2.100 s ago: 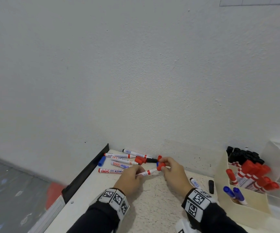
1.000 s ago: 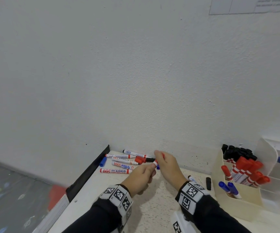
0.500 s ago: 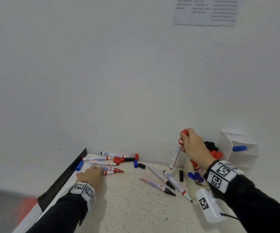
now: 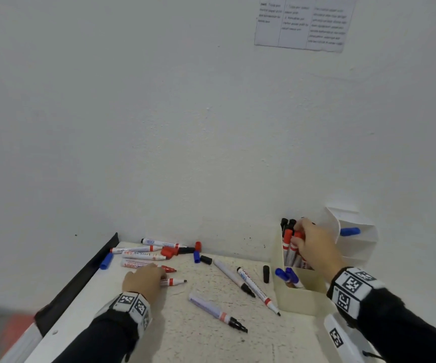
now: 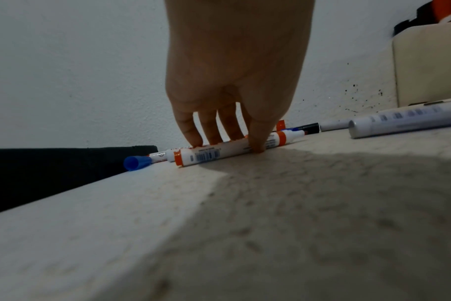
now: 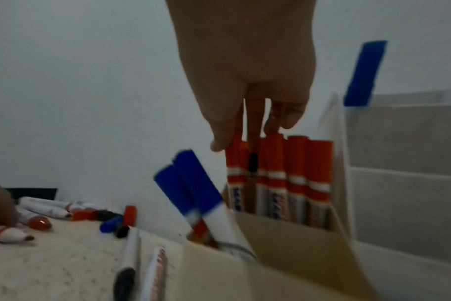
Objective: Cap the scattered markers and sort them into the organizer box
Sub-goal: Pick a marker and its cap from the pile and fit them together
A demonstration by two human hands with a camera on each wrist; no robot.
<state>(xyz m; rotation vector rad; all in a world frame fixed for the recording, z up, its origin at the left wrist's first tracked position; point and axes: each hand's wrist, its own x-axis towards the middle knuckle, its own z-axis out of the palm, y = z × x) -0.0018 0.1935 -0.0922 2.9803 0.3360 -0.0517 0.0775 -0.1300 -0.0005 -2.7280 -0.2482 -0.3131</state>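
My left hand [image 4: 156, 277] is down on the table at the left. In the left wrist view its thumb and fingers [image 5: 256, 140] pinch an uncapped white marker with orange bands [image 5: 209, 156], whose tip [image 4: 177, 282] pokes out to the right. My right hand [image 4: 296, 238] is over the cream organizer box [image 4: 300, 301] and pinches the cap of a red marker [image 6: 233, 160] standing in the middle compartment among other red ones. Black-capped markers [image 4: 287, 224] fill the back compartment and blue ones [image 4: 286, 275] the front.
Three uncapped markers [image 4: 233, 277] [image 4: 257, 289] [image 4: 216, 311] lie mid-table. More markers and loose red, blue and black caps [image 4: 196, 256] lie near the wall. A black cap [image 4: 266, 273] lies beside the box. A white tiered holder [image 4: 355, 247] stands behind it.
After both hands worked on one red marker mid-table, my right hand carried it to the organizer and lowered it into the red compartment. My left hand went left onto another marker.
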